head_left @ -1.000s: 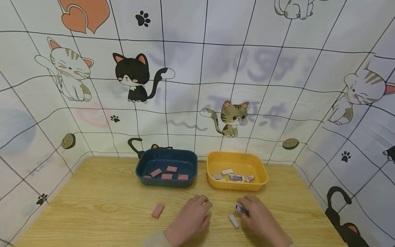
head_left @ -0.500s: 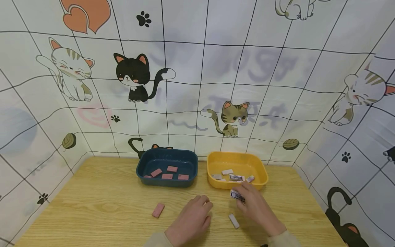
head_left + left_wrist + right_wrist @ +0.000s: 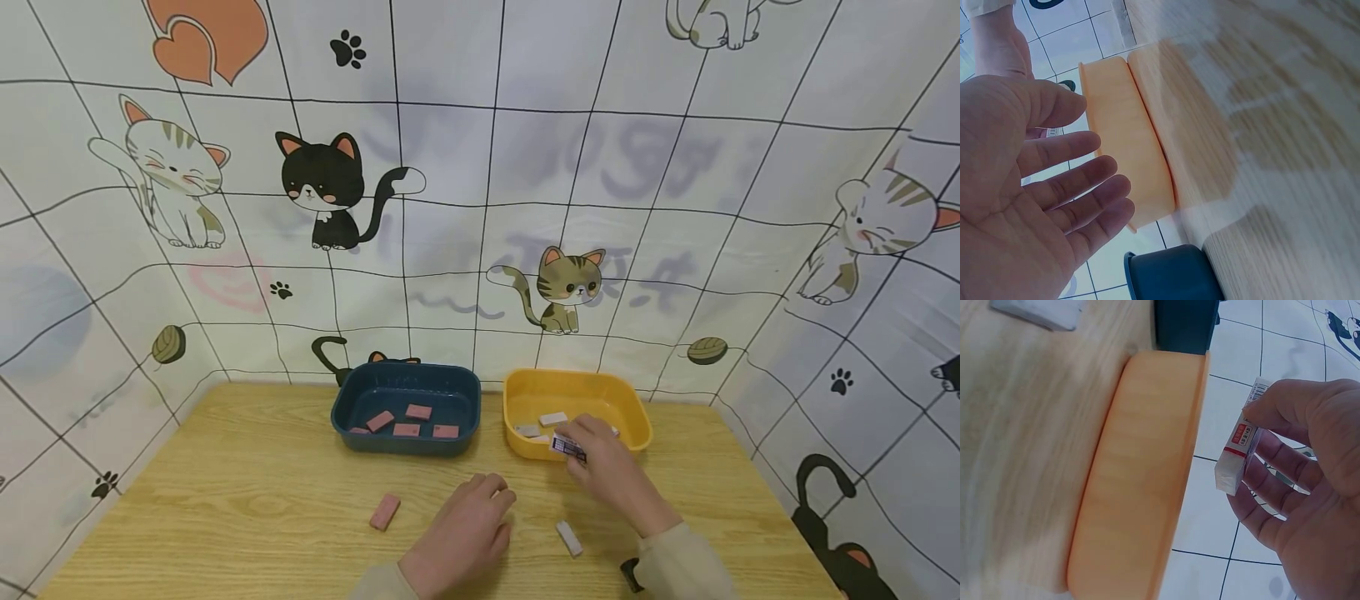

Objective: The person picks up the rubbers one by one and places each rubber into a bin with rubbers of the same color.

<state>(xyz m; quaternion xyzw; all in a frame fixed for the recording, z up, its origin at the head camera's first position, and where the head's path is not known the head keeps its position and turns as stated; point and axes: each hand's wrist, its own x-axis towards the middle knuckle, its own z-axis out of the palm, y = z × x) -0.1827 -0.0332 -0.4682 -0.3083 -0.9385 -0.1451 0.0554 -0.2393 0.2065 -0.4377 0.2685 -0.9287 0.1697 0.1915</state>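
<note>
My right hand point(image 3: 607, 467) pinches a white eraser in a printed paper sleeve point(image 3: 567, 447) between thumb and fingers, at the front rim of the yellow bin point(image 3: 637, 423). The right wrist view shows that sleeved eraser point(image 3: 1241, 440) held above the bin's rim. My left hand point(image 3: 467, 523) hovers over or rests on the table, holding nothing; its fingers look relaxed in the left wrist view, where the palm point(image 3: 1016, 187) shows. A bare white eraser point(image 3: 569, 538) lies between the hands. On the table to the left is a pink eraser point(image 3: 385, 512).
A dark blue bin point(image 3: 405, 375) holding several pink erasers stands left of the yellow bin. White erasers point(image 3: 553, 418), some sleeved, lie inside the yellow one. Behind both bins rises a cat-patterned wall covering point(image 3: 450, 233). The wooden table point(image 3: 225, 483) spreads in front.
My right hand has moved forward and slightly left with the sleeved eraser, from beside the bare white eraser to the yellow bin's front rim. The left hand has stayed in place.
</note>
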